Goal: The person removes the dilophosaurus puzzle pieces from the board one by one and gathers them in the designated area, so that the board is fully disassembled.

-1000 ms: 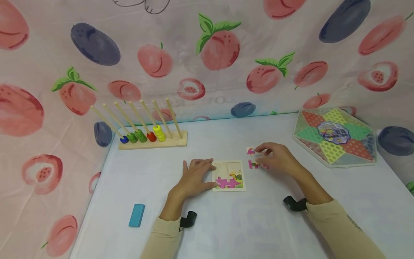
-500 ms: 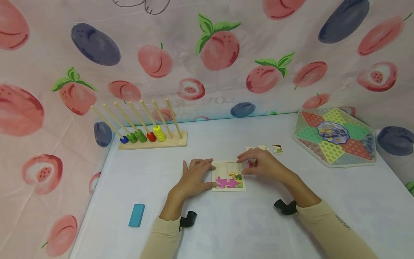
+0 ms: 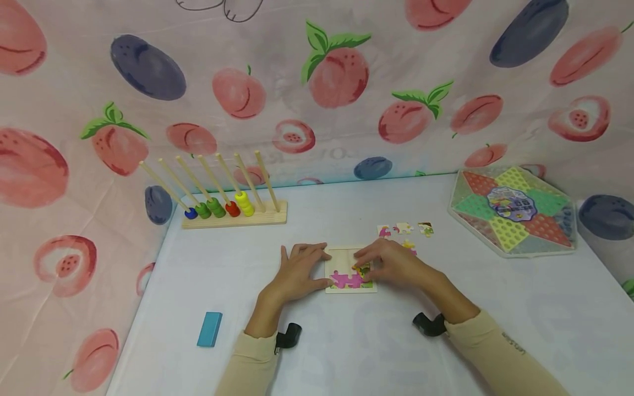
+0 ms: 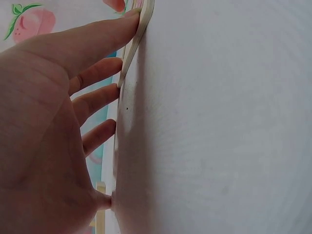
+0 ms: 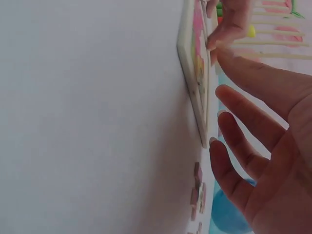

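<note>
In the head view, my left hand (image 3: 297,273) rests at the left side of a small wooden puzzle tray (image 3: 342,253), thumb and index finger touching its frame. The left wrist view has the thumb on the rim of the tray (image 4: 145,20), the other fingers spread. Pink and green jigsaw pieces (image 3: 346,280) lie in the tray's lower part. My right hand (image 3: 398,264) reaches over the tray's right side, fingertips above the pieces. In the right wrist view its fingers (image 5: 251,114) are apart and loosely bent, with no piece visible between them. The hand hides part of the tray.
Several loose jigsaw pieces (image 3: 404,227) lie beyond the right hand. A wooden bead counter (image 3: 235,220) stands at the back left. At the back right lies a hexagonal game board (image 3: 512,212). A blue block (image 3: 209,329) is on the white table (image 3: 346,346) at front left.
My right hand has moved left and slightly toward me, from the loose pieces to over the tray, uncovering several of them. My left hand has stayed in place.
</note>
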### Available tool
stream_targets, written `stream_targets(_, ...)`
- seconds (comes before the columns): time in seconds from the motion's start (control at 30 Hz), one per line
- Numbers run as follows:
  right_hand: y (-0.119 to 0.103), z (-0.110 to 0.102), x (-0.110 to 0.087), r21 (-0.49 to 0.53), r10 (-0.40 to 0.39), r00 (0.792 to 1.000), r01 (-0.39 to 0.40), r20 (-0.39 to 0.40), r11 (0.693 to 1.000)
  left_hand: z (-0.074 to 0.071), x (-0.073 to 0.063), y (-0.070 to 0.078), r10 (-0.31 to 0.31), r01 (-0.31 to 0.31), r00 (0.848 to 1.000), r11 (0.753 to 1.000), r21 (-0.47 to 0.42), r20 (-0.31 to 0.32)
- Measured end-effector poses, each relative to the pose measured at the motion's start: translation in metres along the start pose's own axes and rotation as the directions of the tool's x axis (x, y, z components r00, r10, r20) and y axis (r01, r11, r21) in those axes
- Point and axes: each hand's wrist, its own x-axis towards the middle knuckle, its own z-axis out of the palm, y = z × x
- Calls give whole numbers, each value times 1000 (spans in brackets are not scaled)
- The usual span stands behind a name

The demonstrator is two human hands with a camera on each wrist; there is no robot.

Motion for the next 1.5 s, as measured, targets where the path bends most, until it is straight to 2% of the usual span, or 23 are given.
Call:
stream_targets(0.23,-1,8,0,-47,27,1000,-26,4,999,0,0,0,0,0,1000,1000,-6,-3)
stream_targets(0.47,-1,7,1,-62,2,1000,-2,0,998,0,0,0,-2,2,1000,1000,6,7)
stream_targets(0.67,1,7,3,-33,-21,1000,21,-2,999,1,1,-1,-3,3,1000,1000,0,12)
stream_targets(1.0,-3,6,4,-28,-7,1000,7,9,1000,1,1,-1,-4,4,1000,1000,1,1)
stream_targets(1.5,-4,8,3,-17,-2,1000,1,-22,1000,0,1,0,-4,4,1000,1000,4,1)
